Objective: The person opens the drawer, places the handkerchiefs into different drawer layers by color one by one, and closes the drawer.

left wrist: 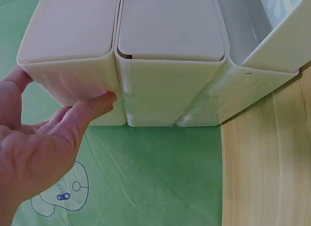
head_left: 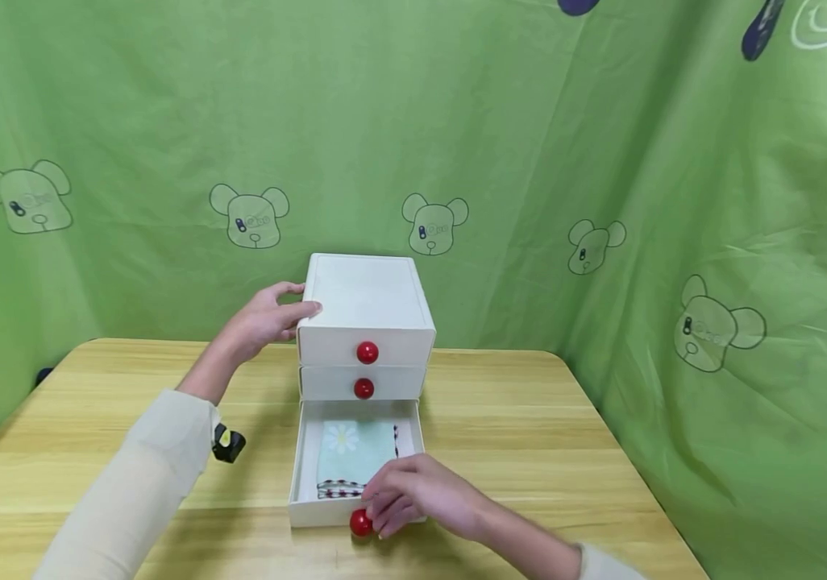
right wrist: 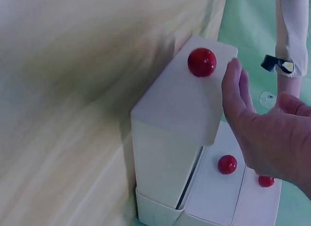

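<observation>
A white three-drawer box [head_left: 370, 292] stands on the table, its bottom drawer [head_left: 317, 514] pulled out. Inside that drawer lies a folded pale-green cloth [head_left: 351, 459] with a white daisy and dark-patterned edging. My left hand [head_left: 264, 321] rests against the upper left side of the box, fingers extended; the left wrist view shows its fingertips touching the side wall. At the front of the open drawer is my right hand [head_left: 424, 493], its fingers lightly bent beside the red knob [right wrist: 202, 62]. A gap separates them from the knob in the right wrist view.
Two upper drawers are closed, with a top red knob [head_left: 367, 352] and a middle red knob [head_left: 363, 388]. Beneath the box is a wooden table [head_left: 529, 451]. A green curtain [head_left: 500, 145] with bear drawings hangs behind and at the sides.
</observation>
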`<state>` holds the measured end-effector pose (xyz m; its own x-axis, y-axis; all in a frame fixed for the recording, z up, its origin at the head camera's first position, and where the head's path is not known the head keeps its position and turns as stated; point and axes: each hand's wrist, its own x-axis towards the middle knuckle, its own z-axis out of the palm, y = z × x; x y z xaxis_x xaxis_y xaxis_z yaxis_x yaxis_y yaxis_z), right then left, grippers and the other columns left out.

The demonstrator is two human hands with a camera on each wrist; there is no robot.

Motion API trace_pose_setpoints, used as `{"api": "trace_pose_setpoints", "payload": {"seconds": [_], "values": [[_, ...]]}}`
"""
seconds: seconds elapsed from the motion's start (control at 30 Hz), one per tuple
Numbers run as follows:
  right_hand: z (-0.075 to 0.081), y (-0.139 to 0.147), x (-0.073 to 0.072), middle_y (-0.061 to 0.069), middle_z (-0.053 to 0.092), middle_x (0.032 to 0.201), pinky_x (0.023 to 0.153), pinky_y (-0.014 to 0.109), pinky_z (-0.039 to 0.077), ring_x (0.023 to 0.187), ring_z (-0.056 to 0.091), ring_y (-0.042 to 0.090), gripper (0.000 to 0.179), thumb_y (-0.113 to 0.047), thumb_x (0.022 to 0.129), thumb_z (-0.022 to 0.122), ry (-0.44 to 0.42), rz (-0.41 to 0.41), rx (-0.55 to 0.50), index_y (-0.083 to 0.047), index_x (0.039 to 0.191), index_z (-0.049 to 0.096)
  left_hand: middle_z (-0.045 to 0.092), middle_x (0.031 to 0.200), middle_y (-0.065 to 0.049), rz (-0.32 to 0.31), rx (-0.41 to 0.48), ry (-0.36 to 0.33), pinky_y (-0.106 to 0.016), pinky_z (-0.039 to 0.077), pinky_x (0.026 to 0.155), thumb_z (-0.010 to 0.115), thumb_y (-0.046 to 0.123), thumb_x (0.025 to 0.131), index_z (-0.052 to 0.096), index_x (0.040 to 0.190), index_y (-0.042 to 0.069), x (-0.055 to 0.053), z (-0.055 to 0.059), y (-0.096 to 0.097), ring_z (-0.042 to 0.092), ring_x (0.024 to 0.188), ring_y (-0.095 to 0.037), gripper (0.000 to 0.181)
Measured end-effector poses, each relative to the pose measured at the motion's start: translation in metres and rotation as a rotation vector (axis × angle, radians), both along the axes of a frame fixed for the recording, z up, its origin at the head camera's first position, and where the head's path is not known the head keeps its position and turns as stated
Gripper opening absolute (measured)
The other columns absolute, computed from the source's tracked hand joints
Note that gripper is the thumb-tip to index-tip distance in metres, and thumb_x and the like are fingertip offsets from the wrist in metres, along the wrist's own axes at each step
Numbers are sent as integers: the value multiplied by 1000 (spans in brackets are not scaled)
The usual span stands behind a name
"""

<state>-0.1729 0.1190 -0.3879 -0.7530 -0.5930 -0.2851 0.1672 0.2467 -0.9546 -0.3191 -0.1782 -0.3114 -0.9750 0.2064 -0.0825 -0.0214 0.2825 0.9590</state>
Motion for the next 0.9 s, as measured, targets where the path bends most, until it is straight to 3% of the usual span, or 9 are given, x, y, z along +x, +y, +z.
{"api": "trace_pose_setpoints", "payload": {"seconds": [0.37, 0.7, 0.9], "values": [[-18, 5, 8, 27, 74, 92, 73, 41, 65, 73, 73, 21, 38, -24, 99, 54, -93, 131, 112, 10, 104, 70, 54, 144, -21, 3, -6, 0, -52, 41, 117, 66, 36, 98, 19, 161, 9, 0, -1, 1, 52, 134, -38, 84], [-31, 7, 11, 24, 75, 101, 73, 29, 64, 79, 74, 14, 41, -28, 99, 56, -219, 132, 88, 9, 113, 69, 53, 145, -21, 5, -9, 6, -50, 44, 115, 66, 36, 98, 20, 161, 8, 0, 0, 0, 52, 134, -38, 83], [-44, 4, 16, 24, 74, 108, 86, 32, 63, 93, 75, 20, 37, -23, 100, 58, -320, 67, -16, 8, 119, 66, 52, 145, -21, 3, -2, -1, -50, 43, 116, 66, 36, 98, 19, 161, 8, 1, 0, 1, 52, 135, -38, 84]]}}
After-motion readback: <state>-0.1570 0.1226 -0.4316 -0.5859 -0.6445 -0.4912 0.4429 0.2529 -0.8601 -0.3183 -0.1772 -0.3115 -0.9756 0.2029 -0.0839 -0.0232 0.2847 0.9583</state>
